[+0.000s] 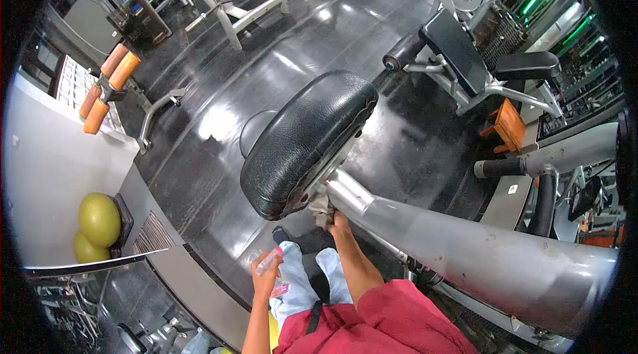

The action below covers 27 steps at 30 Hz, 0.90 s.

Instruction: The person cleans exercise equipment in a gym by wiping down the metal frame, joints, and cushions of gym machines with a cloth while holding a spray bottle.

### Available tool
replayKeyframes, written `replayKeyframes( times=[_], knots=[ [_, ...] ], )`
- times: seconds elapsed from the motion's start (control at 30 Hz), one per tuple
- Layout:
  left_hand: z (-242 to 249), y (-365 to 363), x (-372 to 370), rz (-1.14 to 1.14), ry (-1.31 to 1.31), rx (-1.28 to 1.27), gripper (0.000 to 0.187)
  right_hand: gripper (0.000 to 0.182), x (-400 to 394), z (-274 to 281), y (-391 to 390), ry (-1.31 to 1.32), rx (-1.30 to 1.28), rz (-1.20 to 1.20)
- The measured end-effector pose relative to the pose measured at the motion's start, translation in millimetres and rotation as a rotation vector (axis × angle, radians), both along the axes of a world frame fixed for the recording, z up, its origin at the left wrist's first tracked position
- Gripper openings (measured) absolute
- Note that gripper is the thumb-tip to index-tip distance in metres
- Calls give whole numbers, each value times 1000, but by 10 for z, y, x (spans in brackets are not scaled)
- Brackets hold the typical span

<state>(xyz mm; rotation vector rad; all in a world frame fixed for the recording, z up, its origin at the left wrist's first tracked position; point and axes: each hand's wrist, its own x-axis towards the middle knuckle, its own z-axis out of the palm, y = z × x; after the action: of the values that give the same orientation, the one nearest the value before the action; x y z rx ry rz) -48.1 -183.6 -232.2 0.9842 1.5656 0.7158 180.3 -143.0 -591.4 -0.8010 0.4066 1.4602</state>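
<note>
My left hand (264, 279) is closed around a clear plastic bottle (269, 261) with a pink top, held low in front of my legs. Pink shows at the bottle's lower end too; the fingers cover its middle. My right hand (339, 222) grips a greyish-beige cloth (321, 207), pressed against the metal bracket under a black padded cushion (309, 141). Part of this hand is hidden behind the cloth and frame. A thick grey metal arm (465, 247) of the machine runs from the cushion to the right.
Two yellow-green exercise balls (100, 220) sit by the left wall. Orange foam rollers (123, 72) stand above them. A black-padded bench machine (458, 48) and a small wooden stool (509, 125) are at the right. Benches (232, 11) line the back of the dark floor. A mirror (126, 307) is at lower left.
</note>
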Motion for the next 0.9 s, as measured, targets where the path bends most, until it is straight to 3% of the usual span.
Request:
replayKeyframes(
  times=[0.17, 0.2, 0.23, 0.3, 0.33, 0.4, 0.43, 0.47, 0.6, 0.83, 0.9],
  knots=[
    [-74, -10, -57, 17, -50, 79, 25, 32, 62, 868, 69, 273, 536, -32],
    [-44, -7, -55, 18, -53, 81, 25, 32, 79, 1482, 84, 271, 136, -135],
    [0, 10, -48, 27, -54, 57, 24, 32, 86, 1694, 15, 269, 141, -134],
    [22, 40, -39, 34, -59, 36, 24, 34, 145, 1952, -150, 671, 656, -43],
    [14, 34, -37, 40, -65, 36, 24, 34, 174, 2276, -203, 372, 301, -164],
    [1, 28, -27, 43, -73, 34, 23, 34, 229, 2521, -268, 267, 220, -139],
    [-7, 25, -22, 35, -60, 29, 23, 34, 248, 2567, -278, 165, 138, -114],
    [-13, 26, -14, 28, -46, 25, 23, 40, 117, 2508, -97, -75, -17, -288],
    [0, 37, -19, 3, -55, 73, 23, 35, 204, 1630, -48, -174, 81, -110],
    [139, 79, -14, -18, -65, 94, 28, 28, 396, 1723, -54, -75, 125, -74],
    [177, 89, -16, -14, -62, 116, 29, 29, 487, 2249, -197, -42, 144, -51]
  ],
)
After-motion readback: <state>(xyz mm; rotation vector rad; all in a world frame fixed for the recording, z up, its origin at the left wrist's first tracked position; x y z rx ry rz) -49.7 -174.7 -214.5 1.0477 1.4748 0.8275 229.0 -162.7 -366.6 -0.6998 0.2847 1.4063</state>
